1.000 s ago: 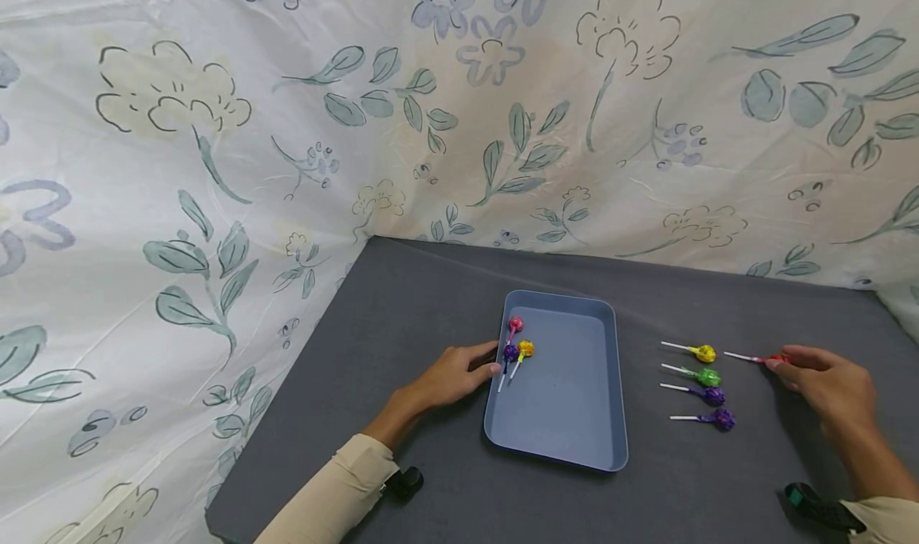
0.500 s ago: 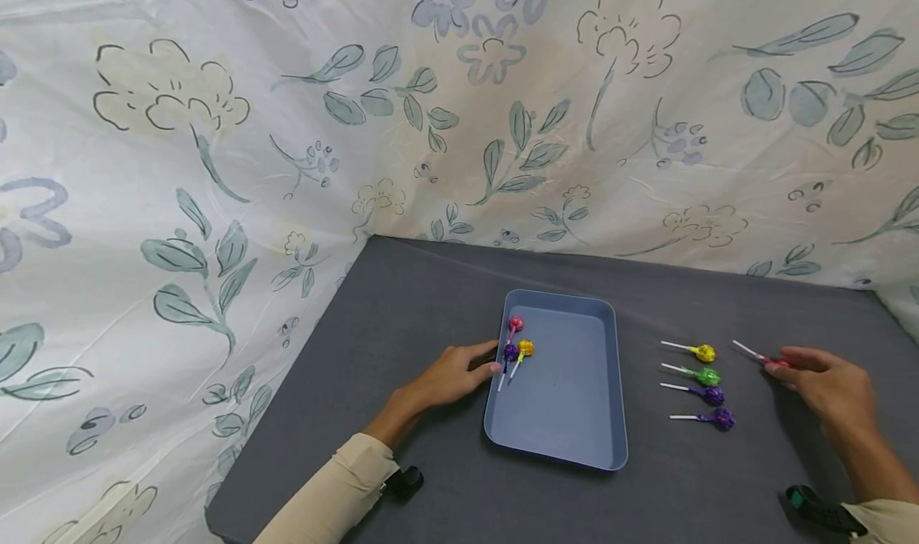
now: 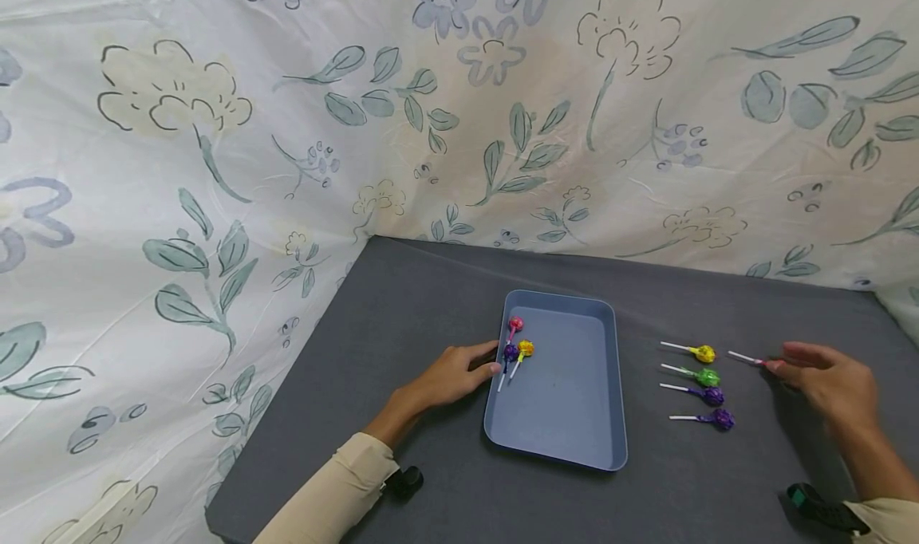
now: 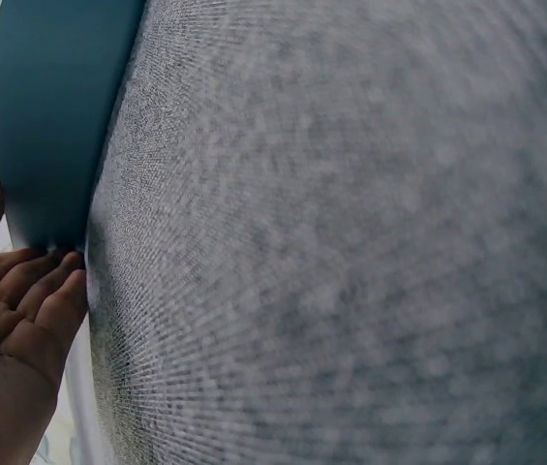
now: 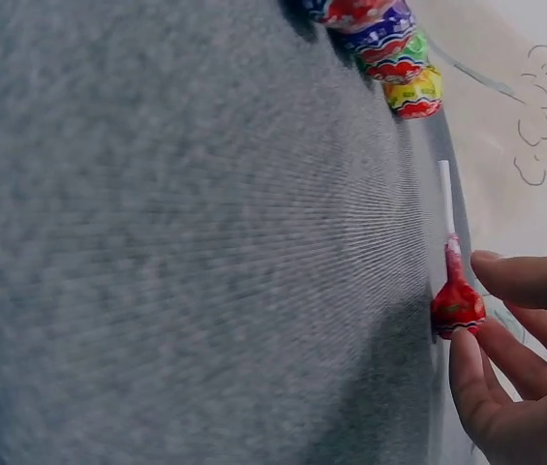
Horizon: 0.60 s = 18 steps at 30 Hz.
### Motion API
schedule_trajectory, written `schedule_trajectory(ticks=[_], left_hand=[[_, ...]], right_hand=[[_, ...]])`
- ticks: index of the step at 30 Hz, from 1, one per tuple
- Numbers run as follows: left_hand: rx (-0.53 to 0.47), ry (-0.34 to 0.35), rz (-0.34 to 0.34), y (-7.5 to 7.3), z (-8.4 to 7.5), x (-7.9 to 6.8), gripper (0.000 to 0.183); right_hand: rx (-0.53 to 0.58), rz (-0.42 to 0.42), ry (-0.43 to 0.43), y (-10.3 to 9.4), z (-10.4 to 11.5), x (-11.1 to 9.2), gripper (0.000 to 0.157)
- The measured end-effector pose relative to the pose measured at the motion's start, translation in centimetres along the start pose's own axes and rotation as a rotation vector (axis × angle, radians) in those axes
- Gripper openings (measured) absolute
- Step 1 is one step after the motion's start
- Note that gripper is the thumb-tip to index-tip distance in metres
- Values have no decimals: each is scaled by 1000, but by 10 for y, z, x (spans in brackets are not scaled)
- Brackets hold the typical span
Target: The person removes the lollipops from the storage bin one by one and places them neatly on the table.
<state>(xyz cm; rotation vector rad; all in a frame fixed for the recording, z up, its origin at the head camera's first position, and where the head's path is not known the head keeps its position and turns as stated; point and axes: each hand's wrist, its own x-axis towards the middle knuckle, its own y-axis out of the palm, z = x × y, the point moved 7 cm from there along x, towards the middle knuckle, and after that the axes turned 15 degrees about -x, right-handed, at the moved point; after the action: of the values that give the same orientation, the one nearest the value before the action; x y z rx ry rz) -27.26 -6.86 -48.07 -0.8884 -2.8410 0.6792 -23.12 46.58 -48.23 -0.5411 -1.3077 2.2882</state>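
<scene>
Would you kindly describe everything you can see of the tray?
The tray is blue-grey, rectangular and shallow, with rounded corners and low walls, seemingly smooth plastic. It lies flat on the dark grey surface; a pink lollipop, a purple lollipop and a yellow lollipop lie inside by its left wall, which the left hand touches.

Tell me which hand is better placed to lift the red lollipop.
Probably the right hand: its fingertips are at the head of the red lollipop. The left hand is at the left edge of the blue tray, which lies between it and that lollipop.
</scene>
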Motion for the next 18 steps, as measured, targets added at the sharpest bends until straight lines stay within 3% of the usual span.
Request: schedule_trajectory(ticks=[5, 13, 18], left_hand=[[-3, -9, 0, 0, 0, 0, 56], [-2, -6, 1, -1, -1, -1, 56], [-2, -10, 3, -1, -2, -2, 56]], right_hand=[[-8, 8, 27, -5, 7, -2, 59], [9, 18, 1, -7, 30, -12, 60], [82, 42, -67, -8, 44, -20, 65]])
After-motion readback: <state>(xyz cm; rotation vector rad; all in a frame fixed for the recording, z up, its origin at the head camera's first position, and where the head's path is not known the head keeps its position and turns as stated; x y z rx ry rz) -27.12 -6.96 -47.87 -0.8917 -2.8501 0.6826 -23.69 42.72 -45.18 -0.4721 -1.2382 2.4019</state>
